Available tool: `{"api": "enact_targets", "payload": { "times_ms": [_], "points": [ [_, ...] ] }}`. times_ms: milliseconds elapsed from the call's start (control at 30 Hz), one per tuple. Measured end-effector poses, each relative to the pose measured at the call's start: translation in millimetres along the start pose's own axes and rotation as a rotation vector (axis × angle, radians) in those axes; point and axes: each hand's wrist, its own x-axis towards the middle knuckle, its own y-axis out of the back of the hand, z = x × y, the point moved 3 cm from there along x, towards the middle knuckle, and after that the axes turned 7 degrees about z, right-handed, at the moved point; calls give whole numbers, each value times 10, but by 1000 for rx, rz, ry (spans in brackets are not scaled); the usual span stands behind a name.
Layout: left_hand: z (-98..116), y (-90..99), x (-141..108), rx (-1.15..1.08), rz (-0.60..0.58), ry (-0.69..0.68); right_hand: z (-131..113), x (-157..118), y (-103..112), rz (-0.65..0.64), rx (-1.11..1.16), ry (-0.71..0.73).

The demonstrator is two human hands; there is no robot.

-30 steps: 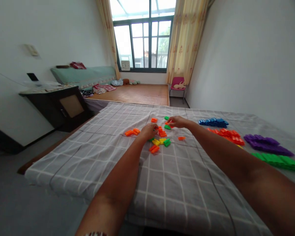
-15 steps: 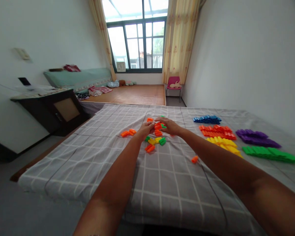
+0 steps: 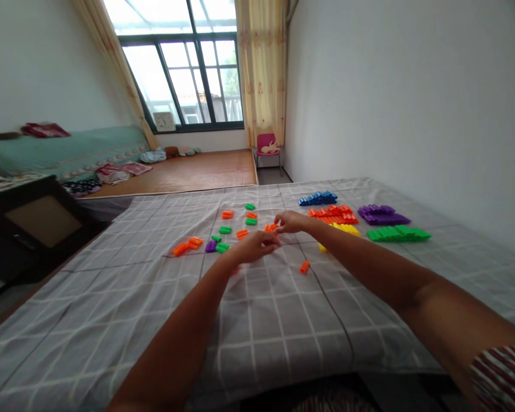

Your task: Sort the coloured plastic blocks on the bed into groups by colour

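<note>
"Where are the orange pieces [image 3: 271, 228]?"
"Left of the blue row [image 3: 318, 198], by the right hand's [image 3: 289, 221] fingertips. I can't tell whether they're pinching one. The left hand [image 3: 254, 247] curves beside them, its grip unclear too."
"Why the separate purple row [image 3: 383, 215] and green row [image 3: 398, 234], right of the blue row?"
"Probably to keep colours apart."
"And the orange pieces' look?"
"Short, bright, plastic-like; finer detail is too small."

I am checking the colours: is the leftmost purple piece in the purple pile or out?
Out: the purple piece lies on the checked cloth beside green pieces, well left of the purple pile.
</note>
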Motion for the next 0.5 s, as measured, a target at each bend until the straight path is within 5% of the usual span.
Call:
{"api": "enact_targets", "payload": {
  "times_ms": [67,233,500],
  "points": [
    [222,-294,17,108,-112,-66,87,-19,17,-20,-29,-18],
    [397,-709,29,265,-36,-101,84,-46,-9,-5,76,156],
    [280,-549,-56,444,-19,-115,93,-92,-14,94,172,211]
  ]
}}
